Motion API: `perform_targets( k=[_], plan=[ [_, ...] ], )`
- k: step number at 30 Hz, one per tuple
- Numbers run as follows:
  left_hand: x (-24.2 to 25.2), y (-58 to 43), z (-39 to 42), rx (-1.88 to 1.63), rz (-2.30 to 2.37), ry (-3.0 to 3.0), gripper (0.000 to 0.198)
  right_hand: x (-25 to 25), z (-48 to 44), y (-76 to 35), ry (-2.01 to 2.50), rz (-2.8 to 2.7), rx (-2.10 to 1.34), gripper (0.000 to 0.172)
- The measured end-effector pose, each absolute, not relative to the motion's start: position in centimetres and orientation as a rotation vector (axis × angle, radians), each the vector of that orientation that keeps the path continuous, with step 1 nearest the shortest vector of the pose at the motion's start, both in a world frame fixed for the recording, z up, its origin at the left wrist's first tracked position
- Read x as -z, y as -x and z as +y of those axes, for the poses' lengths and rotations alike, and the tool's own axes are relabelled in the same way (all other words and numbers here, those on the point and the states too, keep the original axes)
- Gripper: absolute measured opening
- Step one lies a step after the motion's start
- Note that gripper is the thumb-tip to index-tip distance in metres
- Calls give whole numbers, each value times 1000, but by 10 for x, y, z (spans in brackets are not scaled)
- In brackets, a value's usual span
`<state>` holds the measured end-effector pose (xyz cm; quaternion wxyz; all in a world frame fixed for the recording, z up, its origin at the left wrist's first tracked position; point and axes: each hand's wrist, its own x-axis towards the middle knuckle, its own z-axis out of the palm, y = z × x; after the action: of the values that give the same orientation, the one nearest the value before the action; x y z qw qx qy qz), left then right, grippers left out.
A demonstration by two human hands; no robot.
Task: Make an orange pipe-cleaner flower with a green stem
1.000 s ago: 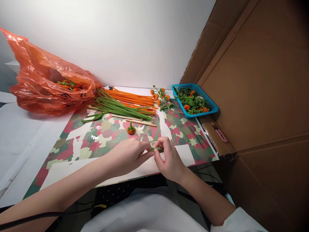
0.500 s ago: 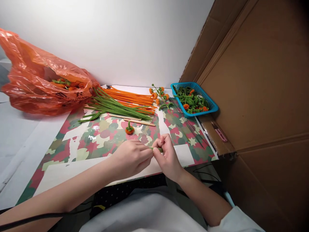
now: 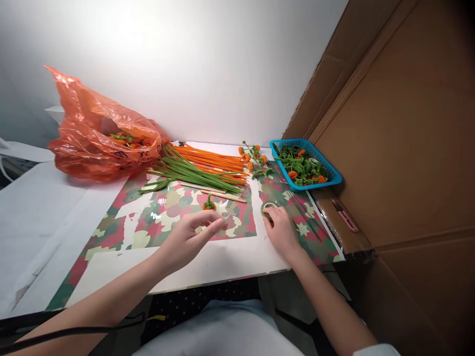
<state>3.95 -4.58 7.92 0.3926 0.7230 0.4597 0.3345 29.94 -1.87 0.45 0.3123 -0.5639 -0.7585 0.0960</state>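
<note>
Green tape roll gripped by right hand, on or just above patterned tabletop; could be dropped if fingers loosen. Left hand curled; whether anything is pinched cannot be told. Orange-green piece just beyond could be knocked by careless sweep.

Fuzzy flower head, glossy plastic bag, matt cardboard

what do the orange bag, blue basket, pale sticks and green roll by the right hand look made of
Orange bag: plastic film, thin and glossy, from its creases and bright highlights.
Blue basket: probably moulded plastic, smooth-looking, with a stiff perforated wall.
Pale sticks: likely bare wood, judging by their matt tan colour.
Green roll: perhaps tape around a white core; finish unclear, as it is partly hidden.
</note>
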Motion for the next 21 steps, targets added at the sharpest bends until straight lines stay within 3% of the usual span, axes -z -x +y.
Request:
perform_targets(
  k=[4,9,12,18,21],
  plan=[
    [-74,-33,-47,-956,1096,-1760,37,-25,-24,-284,1408,-1899,-314,10],
    [-59,-32,-58,-1004,1092,-1989,37,-56,-39,-236,981,-1704,-1034,28],
    [-50,-30,-66,-983,1185,-2134,39,-54,-38,-217,965,-1574,-1254,13],
    [-26,-4,-52,-972,1569,-2124,25,-42,-24,-210,1172,-1782,-1116,11],
    [-17,10,-31,-881,1571,-2043,28,-35,-9,-202,1229,-1893,-991,11]
  ],
)
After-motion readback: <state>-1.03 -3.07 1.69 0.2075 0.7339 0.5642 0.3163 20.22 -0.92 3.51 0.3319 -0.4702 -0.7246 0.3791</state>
